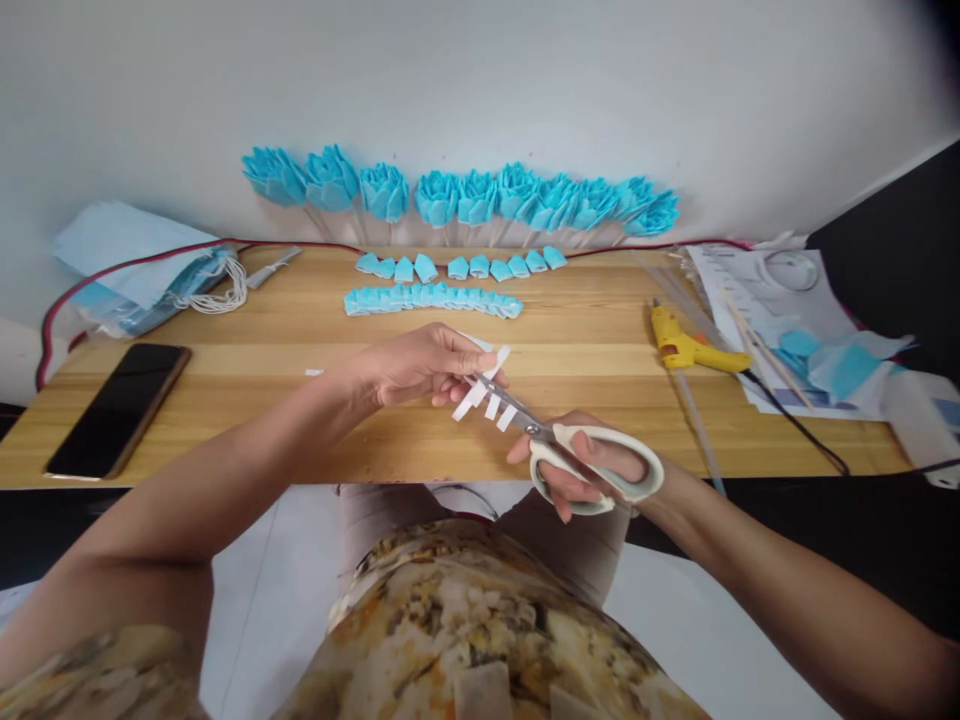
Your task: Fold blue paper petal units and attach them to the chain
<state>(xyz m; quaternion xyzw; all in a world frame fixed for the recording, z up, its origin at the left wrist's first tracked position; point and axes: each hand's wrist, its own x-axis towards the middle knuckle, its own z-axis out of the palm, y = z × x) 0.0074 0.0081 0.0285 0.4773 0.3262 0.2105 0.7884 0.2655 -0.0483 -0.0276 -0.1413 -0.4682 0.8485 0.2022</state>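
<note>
So the left hand's fingers are pinching the white paper strips over the worktop, while the right hand's are gripping the scissors, blades pointing forward-left, crossing the longest strip beside the left fingertips.

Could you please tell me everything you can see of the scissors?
The scissors have two cream, plastic-looking loop handles and grey, metal-looking blades joined at a round pivot. The right hand holds them near the front of the table, thumb through one loop, fingers through the other. The blades point away from the body and leftward, to the white strips in the left hand; how far open they are is hard to tell.
</note>
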